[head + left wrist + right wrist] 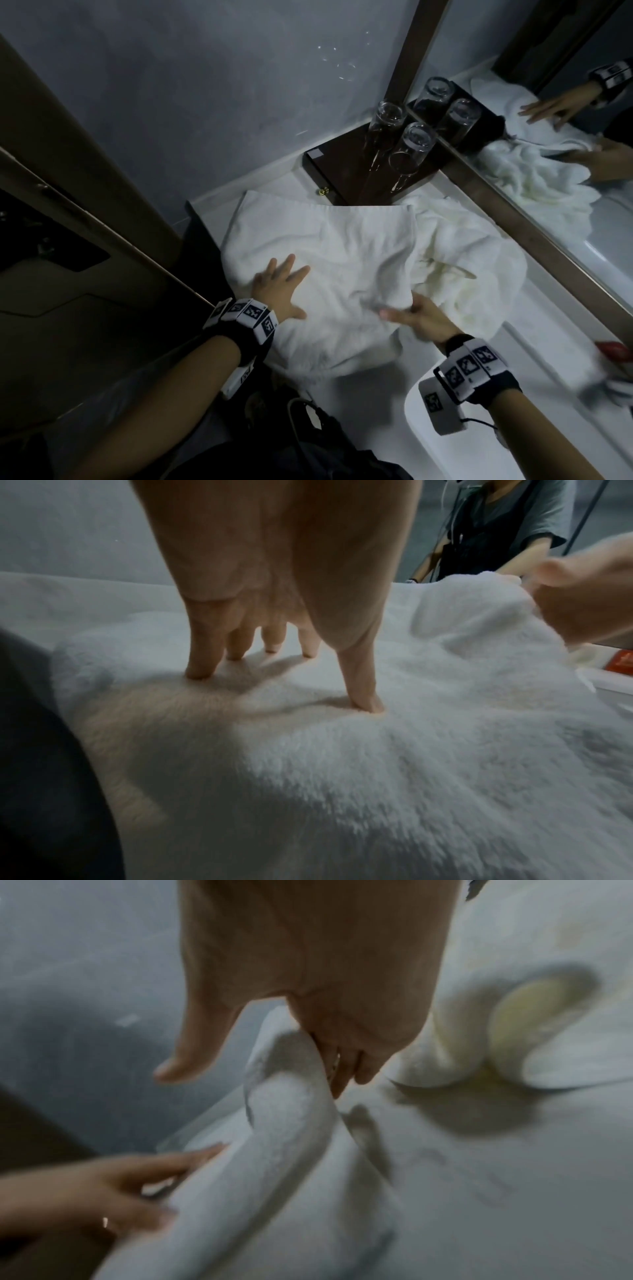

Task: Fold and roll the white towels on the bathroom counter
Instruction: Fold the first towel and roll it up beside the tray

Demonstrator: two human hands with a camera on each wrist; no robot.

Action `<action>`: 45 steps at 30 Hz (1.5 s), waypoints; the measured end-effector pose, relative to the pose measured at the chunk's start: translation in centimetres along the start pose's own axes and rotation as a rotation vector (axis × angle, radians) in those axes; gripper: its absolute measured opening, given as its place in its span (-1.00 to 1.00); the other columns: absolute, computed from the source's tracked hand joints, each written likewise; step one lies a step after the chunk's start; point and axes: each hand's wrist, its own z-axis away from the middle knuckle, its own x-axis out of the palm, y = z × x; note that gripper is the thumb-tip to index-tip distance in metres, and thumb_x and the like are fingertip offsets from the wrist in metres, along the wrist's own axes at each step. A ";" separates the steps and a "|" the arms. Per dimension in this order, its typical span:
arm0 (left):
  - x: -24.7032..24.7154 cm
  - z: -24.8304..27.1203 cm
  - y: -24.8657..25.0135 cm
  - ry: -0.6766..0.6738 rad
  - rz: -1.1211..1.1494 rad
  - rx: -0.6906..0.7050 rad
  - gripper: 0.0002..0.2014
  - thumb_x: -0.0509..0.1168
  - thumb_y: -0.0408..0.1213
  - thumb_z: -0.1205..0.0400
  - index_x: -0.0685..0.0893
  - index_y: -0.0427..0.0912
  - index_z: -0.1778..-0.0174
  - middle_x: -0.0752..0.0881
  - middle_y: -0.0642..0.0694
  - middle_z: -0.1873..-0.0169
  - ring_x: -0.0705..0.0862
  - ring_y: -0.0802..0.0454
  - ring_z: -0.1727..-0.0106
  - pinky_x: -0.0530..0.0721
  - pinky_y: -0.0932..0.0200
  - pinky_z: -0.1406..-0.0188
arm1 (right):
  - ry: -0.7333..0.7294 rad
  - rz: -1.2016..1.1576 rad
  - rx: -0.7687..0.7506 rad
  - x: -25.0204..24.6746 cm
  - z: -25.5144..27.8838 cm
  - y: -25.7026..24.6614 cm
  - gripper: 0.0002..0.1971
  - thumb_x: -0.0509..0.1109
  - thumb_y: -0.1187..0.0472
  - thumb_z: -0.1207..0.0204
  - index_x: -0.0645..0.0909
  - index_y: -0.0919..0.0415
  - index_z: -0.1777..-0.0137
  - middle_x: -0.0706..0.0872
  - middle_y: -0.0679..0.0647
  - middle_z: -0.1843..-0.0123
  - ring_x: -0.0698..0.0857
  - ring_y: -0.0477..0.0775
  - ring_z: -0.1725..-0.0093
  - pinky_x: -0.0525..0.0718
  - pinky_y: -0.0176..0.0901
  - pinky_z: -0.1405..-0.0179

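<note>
Covering most of the pale worktop (555,346), the flat white towel (325,240) lies at centre, with a crumpled towel (479,260) touching it at 3 o'clock. Left hand (277,287) presses flat at 8 o'clock, its grip wide with fingers (200,653) spread. Right hand (424,318), at 5 o'clock, has its grip pinching a raised fold of the flat towel.

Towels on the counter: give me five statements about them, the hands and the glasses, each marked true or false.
1. The left hand presses flat on the towel. True.
2. The right hand lies idle beside the sink. False: it grips a fold of the towel.
3. The towel is already rolled tight. False: it lies spread and rumpled on the counter.
4. Two glasses stand upside down on a dark tray. True.
5. The glasses lie on the towel. False: they stand on the tray beyond it.
</note>
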 end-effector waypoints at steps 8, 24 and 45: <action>1.1 0.9 0.2 0.055 0.047 -0.002 -0.16 0.33 0.03 -0.53 -0.06 0.12 -0.61 -0.24 -0.01 -0.65 -0.27 -0.14 -0.65 -0.12 -0.25 -0.60 | 0.188 0.360 0.149 -0.6 0.7 2.9 -0.55 0.60 -0.01 -0.28 0.59 0.19 -0.08 0.72 0.04 0.01 0.67 0.08 0.01 0.61 -0.12 0.04; 5.5 7.3 2.5 -0.095 -0.106 0.391 -0.61 0.29 0.16 -0.47 0.59 -0.14 0.10 -0.11 -0.15 -0.65 -0.29 -0.18 -0.64 -0.31 -0.39 -0.52 | -0.200 1.068 -0.465 10.2 3.6 3.3 -0.59 0.50 -0.10 -0.32 0.63 0.16 -0.03 0.48 0.07 -0.23 0.39 0.08 -0.22 0.25 -0.25 -0.19; 3.8 11.5 -3.0 0.616 0.021 0.479 -0.54 0.50 -0.49 -0.10 0.57 -0.20 0.10 0.78 -0.14 0.40 0.74 -0.07 0.49 0.63 0.21 0.68 | -0.085 1.082 -0.360 6.4 5.8 -1.8 -0.84 0.19 0.29 -0.57 0.21 0.20 0.07 0.27 -0.02 0.52 0.38 0.12 0.39 0.27 -0.15 0.44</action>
